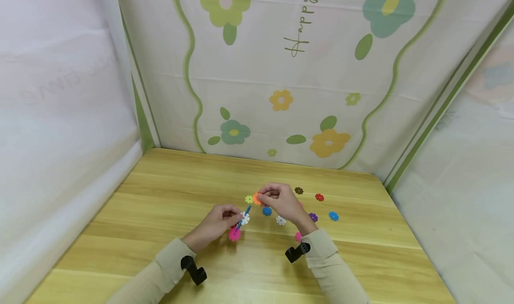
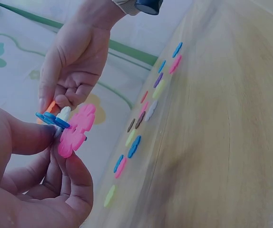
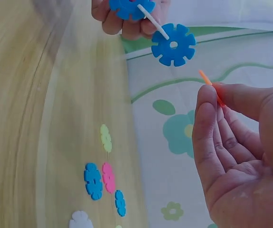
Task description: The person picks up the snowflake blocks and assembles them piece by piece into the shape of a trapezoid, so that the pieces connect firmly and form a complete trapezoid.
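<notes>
Slotted plastic snowflake discs are joined into a small chain that my left hand (image 1: 217, 223) pinches between thumb and fingers. Its parts include a pink disc (image 2: 77, 130), a white disc (image 1: 245, 218) and a blue disc (image 3: 173, 45) slotted onto the white one. My right hand (image 1: 283, 201) pinches an orange disc (image 1: 257, 199) by its edge, between thumb and forefinger. In the right wrist view the orange disc is edge-on, a short gap away from the blue disc. Both hands are raised over the table, and the left fingers hide part of the chain.
Loose discs lie scattered on the wooden table (image 1: 160, 183), among them a brown disc (image 1: 299, 191), a red disc (image 1: 319, 197), a light blue disc (image 1: 333, 216) and a yellow-green disc (image 3: 106, 137). A flower-printed cloth (image 1: 249, 72) hangs behind the table.
</notes>
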### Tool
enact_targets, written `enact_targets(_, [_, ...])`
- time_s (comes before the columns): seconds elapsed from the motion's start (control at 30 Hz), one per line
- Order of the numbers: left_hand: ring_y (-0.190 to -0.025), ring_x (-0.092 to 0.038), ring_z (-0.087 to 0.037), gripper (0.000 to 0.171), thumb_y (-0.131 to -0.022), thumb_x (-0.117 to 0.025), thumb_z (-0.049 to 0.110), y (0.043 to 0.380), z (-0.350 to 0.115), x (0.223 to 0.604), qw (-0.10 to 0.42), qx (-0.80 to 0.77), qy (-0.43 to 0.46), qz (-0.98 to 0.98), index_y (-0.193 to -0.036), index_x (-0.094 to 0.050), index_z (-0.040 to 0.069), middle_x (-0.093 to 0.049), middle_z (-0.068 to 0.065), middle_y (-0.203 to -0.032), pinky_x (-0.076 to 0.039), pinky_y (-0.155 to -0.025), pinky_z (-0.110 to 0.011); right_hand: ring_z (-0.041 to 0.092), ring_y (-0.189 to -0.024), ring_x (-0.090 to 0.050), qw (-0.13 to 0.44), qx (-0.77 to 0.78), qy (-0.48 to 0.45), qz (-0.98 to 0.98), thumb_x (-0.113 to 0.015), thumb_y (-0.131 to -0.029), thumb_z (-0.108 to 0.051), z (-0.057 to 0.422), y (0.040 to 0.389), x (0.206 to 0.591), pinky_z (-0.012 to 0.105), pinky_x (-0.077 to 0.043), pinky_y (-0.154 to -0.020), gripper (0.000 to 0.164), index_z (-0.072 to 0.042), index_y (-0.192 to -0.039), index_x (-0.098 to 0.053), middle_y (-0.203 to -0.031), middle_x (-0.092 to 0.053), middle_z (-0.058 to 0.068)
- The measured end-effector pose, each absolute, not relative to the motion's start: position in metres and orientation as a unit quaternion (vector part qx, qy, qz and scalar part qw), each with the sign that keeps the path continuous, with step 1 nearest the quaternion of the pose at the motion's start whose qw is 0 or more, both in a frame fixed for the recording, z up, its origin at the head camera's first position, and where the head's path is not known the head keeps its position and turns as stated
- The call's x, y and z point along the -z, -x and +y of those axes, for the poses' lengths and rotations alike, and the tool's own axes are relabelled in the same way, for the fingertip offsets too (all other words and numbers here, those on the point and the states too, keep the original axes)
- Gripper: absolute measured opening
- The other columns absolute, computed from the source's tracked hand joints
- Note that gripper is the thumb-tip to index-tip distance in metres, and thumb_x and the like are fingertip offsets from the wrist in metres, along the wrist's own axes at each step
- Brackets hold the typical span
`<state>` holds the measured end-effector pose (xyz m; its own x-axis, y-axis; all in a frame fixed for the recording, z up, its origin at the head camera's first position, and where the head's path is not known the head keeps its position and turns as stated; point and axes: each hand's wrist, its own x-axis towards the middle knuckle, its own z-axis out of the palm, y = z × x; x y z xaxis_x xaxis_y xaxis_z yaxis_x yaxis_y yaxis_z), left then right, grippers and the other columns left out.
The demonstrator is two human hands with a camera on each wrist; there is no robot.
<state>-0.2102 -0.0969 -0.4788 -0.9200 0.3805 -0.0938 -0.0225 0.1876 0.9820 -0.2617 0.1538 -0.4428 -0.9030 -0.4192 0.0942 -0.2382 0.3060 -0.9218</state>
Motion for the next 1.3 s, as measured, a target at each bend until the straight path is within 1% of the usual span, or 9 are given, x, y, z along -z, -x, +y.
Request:
enact_targets(0.2, [-0.095,-0.064,-0.017,0.023,-0.109,-0.061,0.021,0.210,-0.096,0.478,0.165,-0.629,-0.126,0.749,-0.116,-0.068,0.001,-0.071,-0.011,-0.109,-0.056,-0.082,-0.025,0.038,-0.088,-0.075,0.083,0.563,0.199,0.798,-0.073,-0.102,-0.023,0.154,0.257,0.447,0.057,-0.062,-0.081,0.017,-0.007,-0.108,-0.075,-0.094,-0.078,0.011])
enact_targets(0.3, [-0.093,-0.065,-0.016,0.021,-0.110,-0.059,0.019,0.210,-0.096,0.478,0.165,-0.629,-0.136,0.748,-0.116,-0.068,0.000,-0.071,-0.011,-0.107,-0.056,-0.081,-0.025,0.039,-0.088,-0.074,0.087,0.566,0.199,0.795,-0.073,-0.102,-0.022,0.154,0.255,0.448,0.058,-0.061,-0.082,0.018,-0.006,-0.109,-0.075,-0.095,-0.077,0.013])
enact_targets(0.47, [-0.076,-0.066,-0.014,0.021,-0.110,-0.058,0.018,0.210,-0.096,0.479,0.180,-0.639,-0.159,0.731,-0.115,-0.067,-0.001,-0.070,-0.023,-0.100,-0.058,-0.068,-0.025,0.044,-0.089,-0.073,0.088,0.558,0.201,0.801,-0.073,-0.102,-0.022,0.155,0.253,0.450,0.056,-0.062,-0.081,0.017,-0.006,-0.108,-0.075,-0.095,-0.077,0.014])
enact_targets(0.57, [-0.068,-0.065,-0.014,0.020,-0.110,-0.059,0.017,0.211,-0.096,0.481,0.188,-0.643,-0.169,0.723,-0.115,-0.066,-0.001,-0.069,-0.026,-0.095,-0.057,-0.063,-0.024,0.048,-0.091,-0.073,0.094,0.551,0.206,0.803,-0.073,-0.102,-0.022,0.155,0.252,0.451,0.056,-0.062,-0.081,0.017,-0.006,-0.108,-0.075,-0.095,-0.078,0.012])
enact_targets(0.73, [-0.070,-0.063,-0.014,0.017,-0.108,-0.062,0.015,0.211,-0.092,0.482,0.168,-0.636,-0.176,0.732,-0.112,-0.068,-0.001,-0.068,-0.023,-0.097,-0.055,-0.062,-0.023,0.046,-0.089,-0.074,0.091,0.543,0.217,0.806,-0.073,-0.101,-0.018,0.154,0.251,0.450,0.054,-0.063,-0.080,0.015,-0.005,-0.108,-0.075,-0.097,-0.078,0.013])
enact_targets(0.9, [-0.082,-0.063,-0.018,0.013,-0.106,-0.064,0.013,0.210,-0.086,0.484,0.122,-0.613,-0.170,0.762,-0.105,-0.070,0.002,-0.070,-0.014,-0.099,-0.055,-0.070,-0.024,0.029,-0.079,-0.074,0.081,0.534,0.218,0.813,-0.074,-0.101,-0.016,0.153,0.249,0.448,0.045,-0.064,-0.074,0.014,-0.003,-0.106,-0.076,-0.095,-0.078,0.017])
enact_targets(0.97, [-0.082,-0.064,-0.018,0.012,-0.106,-0.064,0.012,0.210,-0.083,0.484,0.114,-0.611,-0.166,0.765,-0.104,-0.070,0.002,-0.071,-0.012,-0.099,-0.056,-0.069,-0.024,0.027,-0.078,-0.074,0.082,0.532,0.217,0.814,-0.074,-0.100,-0.016,0.153,0.250,0.448,0.046,-0.064,-0.073,0.013,-0.003,-0.104,-0.076,-0.094,-0.078,0.017])
enact_targets(1.13, [-0.074,-0.064,-0.017,0.011,-0.106,-0.063,0.008,0.210,-0.079,0.485,0.113,-0.616,-0.169,0.761,-0.103,-0.069,-0.001,-0.070,-0.014,-0.097,-0.056,-0.062,-0.024,0.042,-0.084,-0.075,0.093,0.534,0.215,0.813,-0.074,-0.100,-0.015,0.154,0.251,0.450,0.054,-0.063,-0.077,0.013,-0.004,-0.104,-0.077,-0.095,-0.079,0.015])
enact_targets(1.3, [-0.077,-0.064,-0.013,0.012,-0.105,-0.066,0.015,0.216,-0.078,0.486,0.119,-0.586,-0.201,0.776,-0.103,-0.072,0.005,-0.071,-0.009,-0.095,-0.056,-0.068,-0.023,0.045,-0.091,-0.074,0.100,0.532,0.214,0.813,-0.071,-0.102,-0.012,0.162,0.253,0.451,0.053,-0.063,-0.081,0.013,-0.004,-0.110,-0.078,-0.109,-0.079,0.016])
